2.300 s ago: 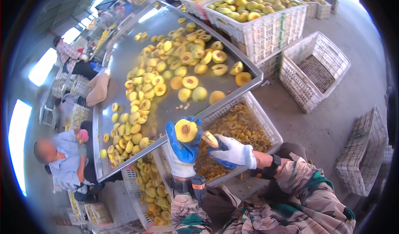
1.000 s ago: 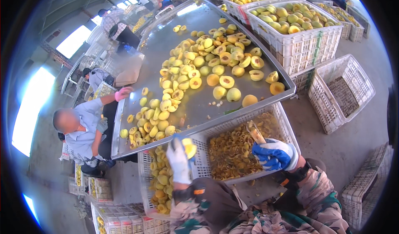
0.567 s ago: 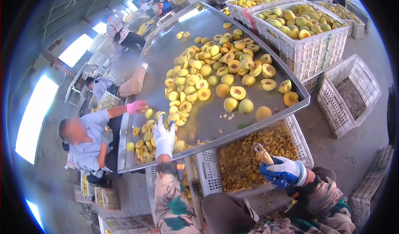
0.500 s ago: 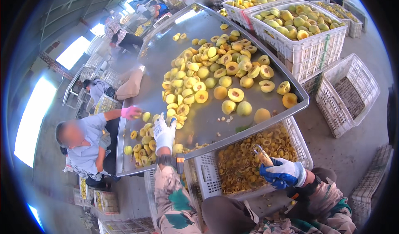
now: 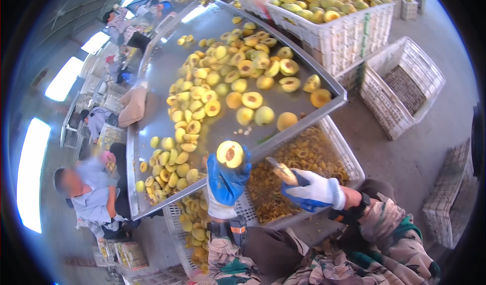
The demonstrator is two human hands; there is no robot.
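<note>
My left hand (image 5: 225,182), in a white glove with a blue palm, is raised in front of the metal table's near edge. It grips a yellow peach half (image 5: 230,154), cut face showing with a brown centre. Closed around the wooden handle of a small pitting tool (image 5: 284,174) is my right hand (image 5: 315,190), gloved in the same way. The tool's metal end points toward the left hand, apart from the peach half. Under the tool stands a white crate (image 5: 349,166) filled with brownish pits and scraps. Peach halves and some rounder peaches (image 5: 215,77) are heaped on the metal table (image 5: 162,102).
A raised rim edges the table. Below my left forearm sits a crate of yellow peach pieces (image 5: 195,224). Stacked crates full of peaches (image 5: 349,42) stand at the far right, near an open white crate (image 5: 430,77). A co-worker (image 5: 96,188) sits at the left.
My left hand has come back from the peach pile toward me and turned, now showing a peach half. The right hand and tool have moved left toward it. The whole view has shifted.
</note>
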